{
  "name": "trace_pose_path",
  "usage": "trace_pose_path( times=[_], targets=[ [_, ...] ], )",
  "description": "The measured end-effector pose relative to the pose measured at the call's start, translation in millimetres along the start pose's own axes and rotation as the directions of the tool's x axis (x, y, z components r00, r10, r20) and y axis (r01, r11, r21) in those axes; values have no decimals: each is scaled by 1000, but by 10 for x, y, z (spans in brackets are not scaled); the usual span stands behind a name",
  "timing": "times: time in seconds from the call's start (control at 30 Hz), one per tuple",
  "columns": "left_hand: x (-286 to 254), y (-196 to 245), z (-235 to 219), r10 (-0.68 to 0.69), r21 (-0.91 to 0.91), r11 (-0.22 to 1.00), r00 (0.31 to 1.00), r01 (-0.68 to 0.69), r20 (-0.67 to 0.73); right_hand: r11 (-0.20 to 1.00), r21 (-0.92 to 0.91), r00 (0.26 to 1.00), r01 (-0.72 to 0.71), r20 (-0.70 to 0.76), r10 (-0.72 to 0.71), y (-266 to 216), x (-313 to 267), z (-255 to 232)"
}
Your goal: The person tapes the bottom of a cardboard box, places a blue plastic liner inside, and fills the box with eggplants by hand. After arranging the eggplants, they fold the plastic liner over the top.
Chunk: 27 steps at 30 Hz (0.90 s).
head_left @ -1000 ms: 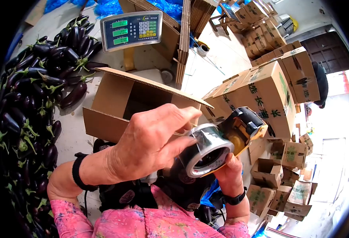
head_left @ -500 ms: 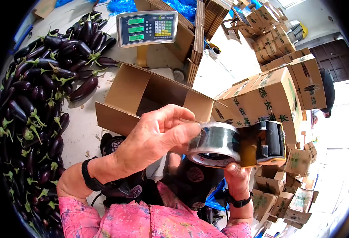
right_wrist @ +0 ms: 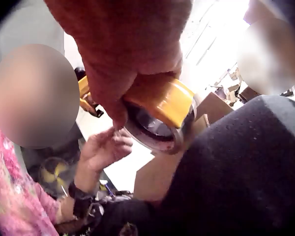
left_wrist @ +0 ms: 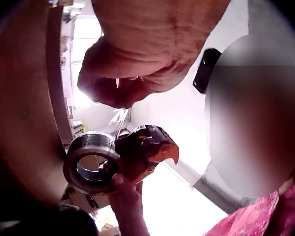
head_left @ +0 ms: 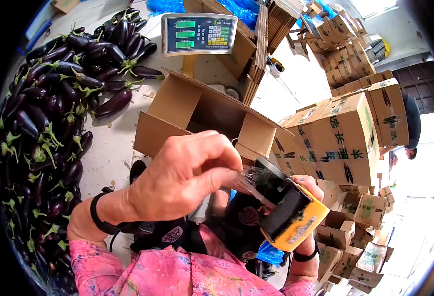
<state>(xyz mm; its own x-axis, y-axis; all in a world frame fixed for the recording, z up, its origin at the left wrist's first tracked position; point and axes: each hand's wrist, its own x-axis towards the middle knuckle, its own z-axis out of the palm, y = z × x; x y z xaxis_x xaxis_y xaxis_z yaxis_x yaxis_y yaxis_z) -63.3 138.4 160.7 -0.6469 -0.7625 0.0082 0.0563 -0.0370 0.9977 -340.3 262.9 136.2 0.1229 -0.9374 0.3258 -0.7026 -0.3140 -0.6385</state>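
Note:
My left hand (head_left: 182, 177) pinches the free end of the clear packing tape (head_left: 254, 186) between thumb and fingers. The strip runs stretched and wrinkled to a yellow and black tape dispenser (head_left: 298, 224), which my right hand (head_left: 309, 186) grips from its far side. In the left wrist view the tape roll (left_wrist: 71, 172) sits on the dispenser, with the strip rising to the left fingertips. The right wrist view has the right hand (right_wrist: 132, 49) wrapped over the dispenser's yellow body (right_wrist: 169, 101). Beyond both hands stands an open cardboard box (head_left: 160, 133), its inside partly in shadow.
A large heap of eggplants (head_left: 44, 128) covers the left side. A scale display (head_left: 198, 33) stands behind the box, beside flattened cartons (head_left: 259, 54). Printed cartons (head_left: 332, 135) are stacked to the right, with a person (head_left: 412, 121) behind them.
The dispenser has turned over in the right hand, so its yellow side now faces the camera. A strip of tape now stretches between the left fingertips and the dispenser.

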Motion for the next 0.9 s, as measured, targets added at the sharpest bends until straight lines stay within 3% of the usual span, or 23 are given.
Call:
trace_pose_path(
  times=[0.03, 0.07, 0.13, 0.2, 0.3, 0.4, 0.43, 0.53, 0.67, 0.8, 0.83, 0.9],
  targets=[
    [21, -47, -21, 176, 218, 961, 984, -171, -6, 994, -105, 1000, 10, 16, -9, -107, 91, -2],
    [61, -91, -50, 346, 427, 844, 938, -324, 29, 978, -208, 999, 25, 29, -19, -179, 179, -12],
    [193, -189, -115, 431, 596, 713, 901, -371, 46, 973, -228, 999, 42, 39, -34, -258, 285, 22],
    [341, -332, -109, 588, 606, 643, 809, -468, 1, 965, -259, 999, 49, 20, -45, -337, 438, 92],
    [517, -468, -162, 640, 715, 522, 768, -464, 30, 966, -256, 999, -17, 32, 26, -413, 617, 139],
    [616, -632, -254, 576, 778, 476, 814, -411, 77, 958, -283, 999, -52, -22, 47, -345, 771, 242],
    [619, -621, -250, 607, 770, 484, 793, -415, 46, 956, -288, 998, -62, -29, 56, -302, 795, 277],
    [603, -724, -278, 459, 649, 682, 888, -338, -21, 957, -277, 996, -88, -5, 90, -315, 845, 366],
    [589, -936, -344, 317, 554, 807, 941, -202, -119, 947, -314, 992, -70, 74, 98, -384, 963, 446],
    [646, -1021, -388, 353, 493, 839, 920, -231, -169, 934, -356, 984, -22, 158, 83, -350, 1161, 531],
    [653, -1049, -403, 434, 593, 760, 887, -266, -157, 938, -344, 981, -28, 172, 93, -273, 1211, 540],
    [621, -1007, -423, 215, 354, 926, 955, -133, -204, 959, -265, 976, -97, 165, 144, -111, 1249, 562]
  ],
)
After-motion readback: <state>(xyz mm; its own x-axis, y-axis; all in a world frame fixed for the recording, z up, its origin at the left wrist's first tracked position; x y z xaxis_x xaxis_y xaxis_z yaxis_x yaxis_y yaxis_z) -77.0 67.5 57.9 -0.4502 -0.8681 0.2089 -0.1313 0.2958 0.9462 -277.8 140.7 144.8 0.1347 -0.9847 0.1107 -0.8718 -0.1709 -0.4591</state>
